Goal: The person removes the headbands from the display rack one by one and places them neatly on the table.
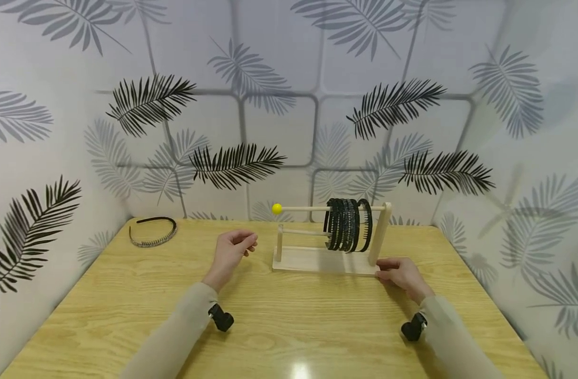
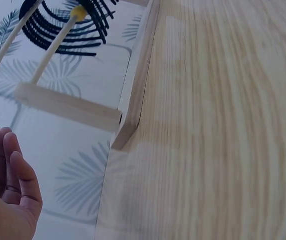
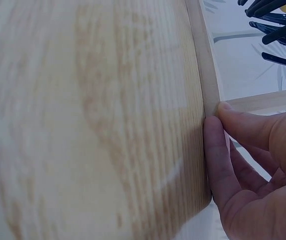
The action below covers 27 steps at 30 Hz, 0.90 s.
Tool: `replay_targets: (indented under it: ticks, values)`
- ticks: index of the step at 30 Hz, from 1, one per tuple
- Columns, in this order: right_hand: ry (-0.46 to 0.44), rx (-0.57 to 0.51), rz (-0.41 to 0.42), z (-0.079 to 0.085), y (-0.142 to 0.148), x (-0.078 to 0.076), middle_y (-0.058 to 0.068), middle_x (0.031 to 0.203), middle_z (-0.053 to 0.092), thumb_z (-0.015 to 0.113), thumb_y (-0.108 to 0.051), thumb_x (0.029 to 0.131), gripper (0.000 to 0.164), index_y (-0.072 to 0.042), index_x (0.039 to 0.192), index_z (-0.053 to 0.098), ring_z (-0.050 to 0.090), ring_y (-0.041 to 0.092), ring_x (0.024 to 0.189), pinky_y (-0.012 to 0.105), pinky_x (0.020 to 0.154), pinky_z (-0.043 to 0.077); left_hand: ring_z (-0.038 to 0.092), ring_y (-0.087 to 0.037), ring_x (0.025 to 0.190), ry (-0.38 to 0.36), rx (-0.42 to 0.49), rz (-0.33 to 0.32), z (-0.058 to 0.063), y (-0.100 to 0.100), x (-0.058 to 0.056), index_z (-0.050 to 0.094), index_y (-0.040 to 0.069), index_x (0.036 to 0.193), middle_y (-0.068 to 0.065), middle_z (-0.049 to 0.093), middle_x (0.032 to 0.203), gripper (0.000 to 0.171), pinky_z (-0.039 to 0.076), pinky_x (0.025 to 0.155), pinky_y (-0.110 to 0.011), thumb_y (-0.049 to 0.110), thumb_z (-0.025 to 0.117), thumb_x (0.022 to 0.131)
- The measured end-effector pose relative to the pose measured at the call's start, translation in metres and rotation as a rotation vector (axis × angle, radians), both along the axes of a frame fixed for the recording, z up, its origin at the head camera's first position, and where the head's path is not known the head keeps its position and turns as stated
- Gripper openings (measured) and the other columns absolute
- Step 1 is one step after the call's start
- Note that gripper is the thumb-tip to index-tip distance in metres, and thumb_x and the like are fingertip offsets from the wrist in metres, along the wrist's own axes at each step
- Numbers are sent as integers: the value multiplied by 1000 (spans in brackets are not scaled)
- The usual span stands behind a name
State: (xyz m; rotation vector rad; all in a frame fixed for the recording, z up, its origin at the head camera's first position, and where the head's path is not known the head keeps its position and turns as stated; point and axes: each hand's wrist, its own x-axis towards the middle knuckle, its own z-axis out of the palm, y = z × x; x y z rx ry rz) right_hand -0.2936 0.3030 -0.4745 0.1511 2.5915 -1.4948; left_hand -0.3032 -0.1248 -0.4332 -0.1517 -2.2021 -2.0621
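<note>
Tabletop (image 1: 294,316) beneath pale wooden rack (image 1: 324,261)

No text or numbers legible; blurred areas uncertain.

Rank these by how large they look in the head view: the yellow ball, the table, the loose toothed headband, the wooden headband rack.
Largest to smallest:
table
wooden headband rack
loose toothed headband
yellow ball

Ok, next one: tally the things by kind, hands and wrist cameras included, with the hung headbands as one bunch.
Wooden stand: 1
Bunch of hung headbands, too tightly packed to count singly: 1
Loose headband: 1
Hands, left hand and right hand: 2
Black wrist cameras, one per arm: 2
Total: 7
</note>
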Motion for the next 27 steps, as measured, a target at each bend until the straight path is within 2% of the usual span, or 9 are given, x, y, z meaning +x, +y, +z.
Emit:
replay_targets:
  ticks: [3, 5, 9, 15, 22, 27]
  values:
    - [2, 8, 3, 0, 1, 0, 26, 133, 58, 68, -10, 92, 46, 6, 133, 57, 66, 5, 89, 26, 79, 56, 65, -19, 76, 3, 3, -28, 13, 10, 10, 69, -4, 109, -22, 70, 95, 21, 54, 67, -28, 11, 65, 95]
    - [-1, 3, 9, 1, 1, 0, 26, 134, 58, 68, -11, 92, 47, 6, 134, 56, 66, 6, 91, 26, 80, 57, 64, -19, 76, 10, 1, -38, 15, 14, 11, 69, -4, 110, -25, 69, 97, 21, 54, 67, -27, 11, 65, 95]
    - [-4, 0, 12, 0, 0, 0, 27, 134, 57, 68, -11, 92, 47, 7, 134, 55, 66, 6, 91, 26, 81, 57, 64, -21, 76, 19, -1, -48, 9, 20, 6, 69, -4, 110, -31, 66, 101, 22, 52, 64, -24, 12, 65, 96]
    - [-11, -13, -3, 2, 0, -1, 27, 134, 57, 68, -8, 92, 46, 8, 134, 55, 66, 5, 88, 25, 79, 57, 62, -17, 72, 29, 14, -61, -4, 32, -5, 71, -3, 109, -20, 70, 95, 24, 50, 62, -23, 16, 67, 95]
    - [-14, -32, -10, 1, -1, -1, 28, 134, 56, 68, -8, 92, 46, 8, 134, 56, 67, 6, 89, 26, 80, 57, 61, -16, 71, 84, 42, -86, -3, 49, -5, 73, 0, 106, -22, 69, 95, 23, 51, 62, -25, 19, 70, 92]
    - [-9, -25, -11, 0, 1, -1, 27, 134, 56, 68, -7, 92, 45, 7, 133, 56, 66, 4, 88, 24, 79, 57, 63, -15, 71, 93, 87, -121, -2, 59, -5, 72, -3, 107, -20, 70, 94, 24, 53, 63, -30, 16, 70, 92]
